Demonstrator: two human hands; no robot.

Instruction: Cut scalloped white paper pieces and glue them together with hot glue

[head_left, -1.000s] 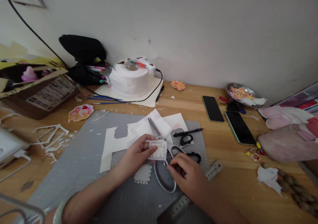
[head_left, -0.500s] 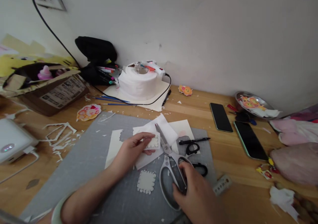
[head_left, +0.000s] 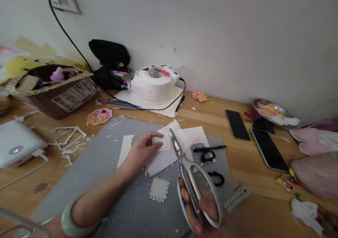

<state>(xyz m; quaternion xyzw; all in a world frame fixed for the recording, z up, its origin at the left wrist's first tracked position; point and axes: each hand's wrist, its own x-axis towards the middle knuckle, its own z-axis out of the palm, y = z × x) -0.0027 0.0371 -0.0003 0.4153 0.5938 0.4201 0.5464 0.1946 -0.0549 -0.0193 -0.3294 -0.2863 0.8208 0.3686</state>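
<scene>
My left hand (head_left: 142,150) pinches a small white paper piece with a scalloped outline (head_left: 161,142), held just above the grey cutting mat (head_left: 105,174). My right hand (head_left: 203,213) grips the handles of large silver scissors (head_left: 194,181), lifted off the mat with the blades pointing up toward the paper piece. A cut-out scalloped white square (head_left: 159,189) lies on the mat between my hands. White paper sheets (head_left: 182,139) lie under and behind the held piece.
Small black scissors (head_left: 211,167) and a black pen (head_left: 210,148) lie right of the sheets. Two phones (head_left: 237,124) rest on the wooden table. A tissue roll with a glue gun (head_left: 151,85), a cardboard box (head_left: 63,90), a metal dish (head_left: 271,110) and paper scraps (head_left: 70,139) surround the mat.
My right hand picked the large scissors up off the mat and raised them. My left hand moved the scalloped piece slightly up and away from me. The camera tilted up and left.
</scene>
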